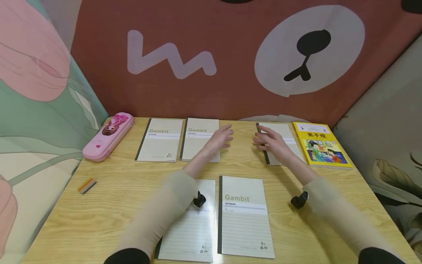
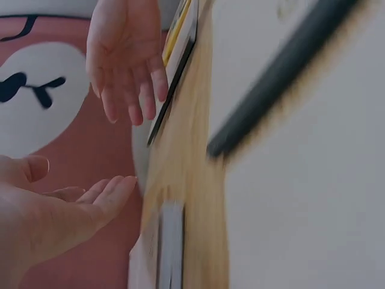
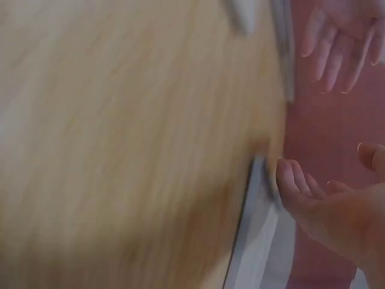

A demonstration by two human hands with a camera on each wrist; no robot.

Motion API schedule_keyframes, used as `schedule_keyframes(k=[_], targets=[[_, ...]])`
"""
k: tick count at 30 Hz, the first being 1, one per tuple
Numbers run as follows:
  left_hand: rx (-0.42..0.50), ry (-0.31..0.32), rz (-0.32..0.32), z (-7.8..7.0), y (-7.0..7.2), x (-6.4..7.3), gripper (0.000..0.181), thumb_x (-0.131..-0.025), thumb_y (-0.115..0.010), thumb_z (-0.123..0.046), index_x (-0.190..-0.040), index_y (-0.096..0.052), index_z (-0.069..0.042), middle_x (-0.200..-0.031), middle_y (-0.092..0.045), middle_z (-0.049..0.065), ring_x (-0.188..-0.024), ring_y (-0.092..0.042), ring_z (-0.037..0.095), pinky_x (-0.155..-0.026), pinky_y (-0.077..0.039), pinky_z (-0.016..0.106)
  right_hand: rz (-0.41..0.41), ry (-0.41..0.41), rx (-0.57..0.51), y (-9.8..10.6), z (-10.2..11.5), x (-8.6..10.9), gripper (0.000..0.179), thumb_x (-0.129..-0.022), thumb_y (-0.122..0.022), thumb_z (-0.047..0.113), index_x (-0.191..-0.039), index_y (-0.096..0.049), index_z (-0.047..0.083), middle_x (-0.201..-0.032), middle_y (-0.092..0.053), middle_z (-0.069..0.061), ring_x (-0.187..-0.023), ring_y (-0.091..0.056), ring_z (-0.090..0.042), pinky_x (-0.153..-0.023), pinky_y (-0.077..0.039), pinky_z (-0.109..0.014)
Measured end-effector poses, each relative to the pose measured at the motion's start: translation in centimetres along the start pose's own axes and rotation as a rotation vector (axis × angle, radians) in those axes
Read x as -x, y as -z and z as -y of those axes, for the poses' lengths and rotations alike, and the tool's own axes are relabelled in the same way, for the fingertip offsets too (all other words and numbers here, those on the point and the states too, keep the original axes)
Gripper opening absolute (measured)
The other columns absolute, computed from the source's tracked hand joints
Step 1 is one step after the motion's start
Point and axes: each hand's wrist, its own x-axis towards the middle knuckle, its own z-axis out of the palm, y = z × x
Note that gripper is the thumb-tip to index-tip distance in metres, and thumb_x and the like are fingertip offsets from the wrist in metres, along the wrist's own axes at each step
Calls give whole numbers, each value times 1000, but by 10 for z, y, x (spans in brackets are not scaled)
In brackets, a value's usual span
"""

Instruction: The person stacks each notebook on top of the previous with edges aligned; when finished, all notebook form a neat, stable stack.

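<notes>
My left hand (image 1: 217, 142) is held over the right side of a Gambit notebook (image 1: 195, 137) in the back row, fingers loosely extended. Over a back-right notebook (image 1: 287, 132) hovers my right hand (image 1: 271, 143), covering part of its cover. In the left wrist view, the left hand (image 2: 66, 211) and right hand (image 2: 129, 60) face each other with palms turned inward and nothing between them. Two more notebooks lie nearer me: one (image 1: 194, 231) partly under my left forearm, the other (image 1: 245, 223) in full view between my arms.
Another Gambit notebook (image 1: 161, 141) lies at the back left, beside a pink pencil case (image 1: 108, 137). A small striped eraser-like block (image 1: 87, 186) sits nearer on the left. At the back right is a yellow book (image 1: 321, 145). Patterned fabric (image 1: 165, 95) rises behind the wooden table (image 1: 108, 216).
</notes>
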Motion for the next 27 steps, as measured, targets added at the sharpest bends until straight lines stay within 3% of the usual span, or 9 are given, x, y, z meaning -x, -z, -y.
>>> schedule_keyframes(k=[4, 9, 17, 19, 21, 24, 27], targets=[[92, 21, 60, 4, -27, -7, 62, -107, -42, -28, -163, -27, -10, -166, -35, 17, -149, -41, 39, -123, -41, 52, -49, 15, 46, 22, -10, 14, 67, -109, -49, 31, -164, -20, 6, -160, -35, -29, -118, -65, -3, -101, -59, -27], [158, 66, 93, 7, -54, -16, 59, -109, -36, -28, -163, -25, -6, -167, -31, 20, -152, -36, 40, -125, -37, 54, -101, 21, 91, 43, -19, 27, 69, -109, -51, 30, -163, -21, 0, -157, -37, -31, -112, -64, 2, -96, -60, -22], [211, 128, 40, 12, -84, -28, 60, -107, -40, -29, -162, -30, -7, -168, -32, 17, -154, -34, 38, -124, -37, 55, -168, -64, 222, 74, -25, 42, 73, -108, -51, 39, -164, -20, 2, -159, -38, -33, -106, -58, 14, -92, -58, -13], [211, 133, 29, 14, -91, -29, 60, -107, -41, -30, -161, -32, -7, -169, -31, 15, -154, -34, 38, -124, -38, 55, -178, -89, 282, 80, -25, 45, 73, -108, -50, 40, -164, -21, 3, -159, -39, -32, -111, -58, 8, -91, -56, -11], [208, 132, 21, 15, -98, -31, 59, -107, -42, -30, -160, -34, -6, -169, -31, 13, -154, -34, 38, -123, -39, 55, -181, -120, 350, 84, -25, 47, 74, -108, -48, 42, -164, -20, 4, -160, -37, -31, -124, -58, -6, -98, -56, -17], [215, 128, 19, 17, -105, -33, 58, -108, -43, -31, -160, -34, -7, -171, -28, 10, -155, -33, 37, -123, -39, 55, -167, -170, 427, 89, -21, 49, 77, -108, -45, 48, -165, -15, 5, -163, -33, -31, -144, -44, -35, -116, -48, -42], [230, 126, 4, 18, -114, -35, 58, -107, -45, -29, -160, -35, -8, -171, -29, 7, -156, -30, 35, -122, -39, 57, -169, -209, 452, 93, -19, 50, 81, -107, -43, 53, -165, -12, 5, -164, -27, -33, -151, -31, -47, -122, -32, -63]])
